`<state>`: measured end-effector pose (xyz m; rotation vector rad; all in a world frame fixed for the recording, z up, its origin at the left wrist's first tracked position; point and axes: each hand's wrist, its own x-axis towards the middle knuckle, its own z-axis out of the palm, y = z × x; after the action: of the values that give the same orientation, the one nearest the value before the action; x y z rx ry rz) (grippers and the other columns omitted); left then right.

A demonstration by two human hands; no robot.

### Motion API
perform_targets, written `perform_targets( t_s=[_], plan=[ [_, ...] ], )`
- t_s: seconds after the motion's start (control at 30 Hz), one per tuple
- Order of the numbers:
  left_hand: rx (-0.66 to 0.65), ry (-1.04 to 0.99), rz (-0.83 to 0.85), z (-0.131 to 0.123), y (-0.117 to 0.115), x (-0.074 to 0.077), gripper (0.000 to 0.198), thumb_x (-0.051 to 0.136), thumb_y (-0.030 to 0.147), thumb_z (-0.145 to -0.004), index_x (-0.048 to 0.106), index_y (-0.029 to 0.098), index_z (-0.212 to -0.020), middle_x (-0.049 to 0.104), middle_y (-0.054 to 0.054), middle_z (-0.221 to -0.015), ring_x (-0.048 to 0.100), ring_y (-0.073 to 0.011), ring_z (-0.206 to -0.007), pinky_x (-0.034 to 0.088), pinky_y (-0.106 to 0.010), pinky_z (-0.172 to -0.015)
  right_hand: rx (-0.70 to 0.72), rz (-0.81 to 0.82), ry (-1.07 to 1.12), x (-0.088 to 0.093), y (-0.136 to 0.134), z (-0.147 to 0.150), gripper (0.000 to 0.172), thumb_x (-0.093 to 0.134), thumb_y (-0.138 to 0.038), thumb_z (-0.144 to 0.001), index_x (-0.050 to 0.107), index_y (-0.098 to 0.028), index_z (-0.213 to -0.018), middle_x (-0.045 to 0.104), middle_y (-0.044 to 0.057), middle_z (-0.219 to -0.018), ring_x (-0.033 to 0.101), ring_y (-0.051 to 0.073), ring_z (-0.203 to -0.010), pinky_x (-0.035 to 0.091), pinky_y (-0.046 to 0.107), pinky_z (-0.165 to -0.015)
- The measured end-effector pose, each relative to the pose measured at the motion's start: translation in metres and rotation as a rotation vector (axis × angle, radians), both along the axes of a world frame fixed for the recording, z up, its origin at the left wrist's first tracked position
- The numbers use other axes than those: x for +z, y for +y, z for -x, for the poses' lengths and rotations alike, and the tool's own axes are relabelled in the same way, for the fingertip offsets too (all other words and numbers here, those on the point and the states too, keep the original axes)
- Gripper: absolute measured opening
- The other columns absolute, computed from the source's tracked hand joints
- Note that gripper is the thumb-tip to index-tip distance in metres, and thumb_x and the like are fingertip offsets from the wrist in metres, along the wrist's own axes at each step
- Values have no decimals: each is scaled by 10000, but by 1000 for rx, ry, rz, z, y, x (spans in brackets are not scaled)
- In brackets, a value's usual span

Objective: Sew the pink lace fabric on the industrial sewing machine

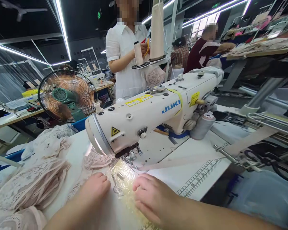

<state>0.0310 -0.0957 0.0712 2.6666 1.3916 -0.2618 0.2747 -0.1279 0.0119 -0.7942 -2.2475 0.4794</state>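
A pale pink lace piece (99, 160) lies at the needle end of a white sewing machine (139, 111), left of the presser foot (132, 157). My left hand (96, 187) is closed with curled fingers over the lace, whose edge runs down beside and under it. To the right, my right hand (152, 196) is also closed, its fingers curled down close to a shiny, yellowish taped patch (127, 179) in front of the needle. What sits under its fingertips is hidden. A pale fabric band (172, 162) runs along the table from the right towards the foot.
Lace garments (31, 182) are heaped at the left. A fan (67, 95) stands behind them. Thread cones (156, 32) rise behind the machine, where a person (127, 60) holds scissors (147, 46). At right are a printed ruler (199, 175), a metal rack (266, 127) and black-handled scissors (276, 163).
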Motion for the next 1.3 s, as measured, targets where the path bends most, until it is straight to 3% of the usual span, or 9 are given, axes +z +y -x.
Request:
perform_targets(
  t_s=[0.13, 0.3, 0.43, 0.5, 0.63, 0.77, 1.03, 1.17, 1.3],
  plan=[
    [141, -402, 75, 5, 6, 12, 207, 319, 290, -888, 454, 218, -749, 560, -23, -762, 523, -163, -663, 436, -271, -608, 6, 136, 123, -7, -27, 14, 186, 523, -252, -825, 639, -154, -933, 613, 113, -1020, 566, 214, -953, 468, 325, -859],
    [414, -772, -72, 2, 11, 13, 270, 402, 463, -859, 446, 231, -729, 406, 68, -541, 389, -127, -474, 328, -228, -452, 145, 167, 76, -22, -27, 44, 742, 606, -432, -774, 381, -101, -1398, 578, 218, -1175, 602, 261, -947, 492, 357, -812],
    [494, -860, -247, -7, 10, -7, 233, 391, 446, -858, 458, 234, -787, 449, 56, -581, 449, -139, -497, 365, -232, -468, 87, 323, 32, -2, -14, 51, 325, 499, -324, -850, 659, -121, -1047, 676, 91, -815, 602, 180, -720, 462, 263, -685],
    [444, -807, -308, -8, 6, -18, 222, 398, 388, -848, 526, 228, -934, 508, 29, -662, 510, -154, -563, 403, -242, -518, -36, 376, 3, 13, -9, 41, 300, 395, -218, -885, 686, -148, -863, 682, 67, -778, 604, 163, -712, 437, 248, -666],
    [221, -185, -456, -10, -10, -35, 548, 298, 127, -820, 472, 304, -1309, 513, 15, -738, 477, -116, -474, 316, -211, -444, -227, 432, -241, 26, -1, 18, 421, 435, -263, -856, 569, -268, -1255, 713, 77, -951, 655, 238, -831, 450, 295, -672],
    [206, 200, -489, -22, -21, -41, 650, 314, 23, -762, 489, 310, -1318, 565, -17, -760, 541, -122, -452, 267, -196, -406, -282, 364, -472, 22, 5, 13, 500, 448, -325, -849, 485, -286, -1346, 719, 105, -864, 662, 311, -777, 446, 333, -595],
    [226, 288, -363, -49, -17, -32, 567, 381, 10, -744, 557, 117, -1272, 671, -156, -873, 658, -256, -648, 475, -298, -459, -232, 329, -707, 37, 13, 20, 507, 411, -255, -871, 450, -191, -1373, 715, 126, -843, 664, 312, -766, 418, 334, -559],
    [-103, 114, -637, -38, -10, -44, 456, 373, 40, -791, 638, 112, -1156, 586, -187, -1260, 630, -301, -990, 553, -436, -754, -191, 351, -773, 43, 21, 19, 477, 428, -274, -866, 481, -172, -1329, 712, 122, -879, 663, 315, -796, 433, 342, -579],
    [-302, -41, -588, -26, -1, -58, 457, 318, 68, -847, 600, 130, -1202, 575, -124, -1303, 583, -262, -1117, 546, -398, -850, -165, 321, -773, 38, 26, 19, 506, 433, -277, -856, 463, -173, -1350, 712, 128, -867, 660, 320, -784, 439, 347, -579]
  ],
)
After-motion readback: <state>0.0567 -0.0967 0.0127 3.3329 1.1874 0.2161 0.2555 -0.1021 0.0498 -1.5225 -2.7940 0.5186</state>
